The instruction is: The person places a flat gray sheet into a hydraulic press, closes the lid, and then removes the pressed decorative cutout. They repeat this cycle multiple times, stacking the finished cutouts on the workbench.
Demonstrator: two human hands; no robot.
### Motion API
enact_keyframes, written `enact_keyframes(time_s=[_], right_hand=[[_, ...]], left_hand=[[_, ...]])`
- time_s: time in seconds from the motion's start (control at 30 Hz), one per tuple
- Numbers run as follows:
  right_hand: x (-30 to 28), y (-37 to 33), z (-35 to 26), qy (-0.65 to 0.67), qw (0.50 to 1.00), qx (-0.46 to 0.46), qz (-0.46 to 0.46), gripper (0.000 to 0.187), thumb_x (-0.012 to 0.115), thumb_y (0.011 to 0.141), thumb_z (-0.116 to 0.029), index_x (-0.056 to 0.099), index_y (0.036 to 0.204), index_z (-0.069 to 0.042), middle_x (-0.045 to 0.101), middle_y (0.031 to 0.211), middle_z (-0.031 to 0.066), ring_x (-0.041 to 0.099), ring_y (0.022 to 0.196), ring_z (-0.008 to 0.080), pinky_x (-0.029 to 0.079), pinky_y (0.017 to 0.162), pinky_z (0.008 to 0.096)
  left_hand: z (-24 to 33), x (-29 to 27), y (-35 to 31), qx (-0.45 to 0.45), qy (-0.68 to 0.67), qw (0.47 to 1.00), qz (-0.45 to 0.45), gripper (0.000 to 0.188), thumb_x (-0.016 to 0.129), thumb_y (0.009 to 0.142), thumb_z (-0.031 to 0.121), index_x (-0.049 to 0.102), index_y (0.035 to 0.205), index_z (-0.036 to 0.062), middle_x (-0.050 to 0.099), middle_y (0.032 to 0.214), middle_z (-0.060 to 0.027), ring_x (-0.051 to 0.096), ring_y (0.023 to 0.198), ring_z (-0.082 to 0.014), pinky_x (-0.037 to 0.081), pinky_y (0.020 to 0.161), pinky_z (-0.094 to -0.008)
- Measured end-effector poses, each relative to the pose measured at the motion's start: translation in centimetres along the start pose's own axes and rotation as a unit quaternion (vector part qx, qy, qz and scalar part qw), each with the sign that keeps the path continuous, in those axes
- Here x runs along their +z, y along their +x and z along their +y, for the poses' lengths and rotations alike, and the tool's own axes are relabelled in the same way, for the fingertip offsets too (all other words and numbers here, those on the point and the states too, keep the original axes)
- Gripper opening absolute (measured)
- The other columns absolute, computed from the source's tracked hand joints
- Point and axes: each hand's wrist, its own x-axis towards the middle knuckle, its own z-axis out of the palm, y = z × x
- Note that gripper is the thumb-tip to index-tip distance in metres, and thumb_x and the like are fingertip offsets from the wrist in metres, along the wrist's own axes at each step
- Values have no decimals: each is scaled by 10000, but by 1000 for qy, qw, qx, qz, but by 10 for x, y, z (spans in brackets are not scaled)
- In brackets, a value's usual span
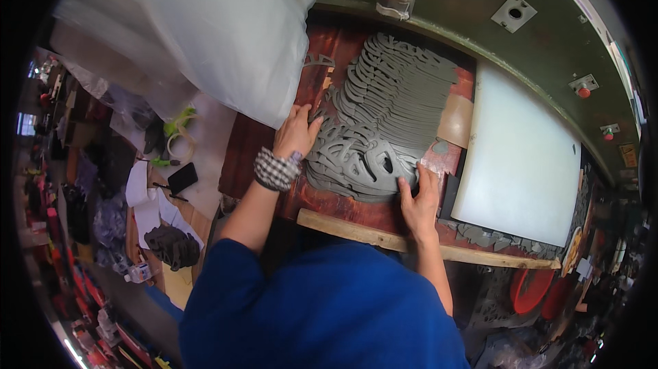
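A pile of flat grey cut-out pieces [356, 162] with curved openings lies in front of me on a reddish-brown board. Behind it, many similar grey pieces [404, 88] overlap in long slanted rows. My left hand [295, 134] rests at the pile's left side, fingers stretched out, with a checked band around the wrist. At the right edge of the pile is my right hand [421, 199], its thumb apart from the extended fingers and touching the grey pieces. Neither hand is closed around anything. One loose curved grey piece [318, 60] lies farther back on the left.
A white slab [517, 156] stands at the right, above grey scraps [490, 237]. A wooden strip [356, 230] edges the table nearest me. Pale sheeting [219, 19] hangs over the back left. Left of me, a side table carries tape [181, 144] and a dark bundle [173, 246].
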Motion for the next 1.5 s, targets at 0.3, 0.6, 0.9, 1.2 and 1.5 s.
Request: enact_keyframes(time_s=[0.3,0.6,0.9,1.2,1.5], right_hand=[[-34,4,-8,23,981,121,-150,256,719,810,-162,640,939,45,632,871,192,617,803,352,488,714,392],[-18,2,-8,-70,986,-1,-152,465,699,758,-379,653,1020,3,622,931,296,597,933,436,494,831,470],[-21,-14,-10,-41,971,5,-236,674,774,617,-553,686,918,44,646,981,248,599,964,389,480,838,438],[-32,-43,-32,66,988,-112,-81,593,820,627,-385,528,981,-9,601,946,155,585,905,373,496,744,439],[-40,-53,-7,-96,968,-230,-34,600,832,537,-450,555,891,-53,563,891,104,542,882,276,407,789,377]], left_hand=[[46,-1,-70,41,-246,964,-94,545,526,945,226,345,1390,-31,465,1235,-256,446,1159,-401,351,1008,-432],[16,-17,-78,60,-145,966,-203,538,617,888,199,449,1344,-31,503,1274,-273,492,1200,-394,391,1022,-405],[24,-31,-68,86,-233,919,-308,417,608,911,100,514,1286,-54,557,1306,-174,503,1210,-212,367,1034,-326],[28,-53,-93,126,-289,932,-181,650,690,857,136,359,1388,-40,485,1346,-176,467,1214,-276,350,1054,-390],[49,-27,-120,163,-191,967,-29,676,672,786,48,367,1384,-37,547,1247,-153,556,1105,-230,430,961,-345]])
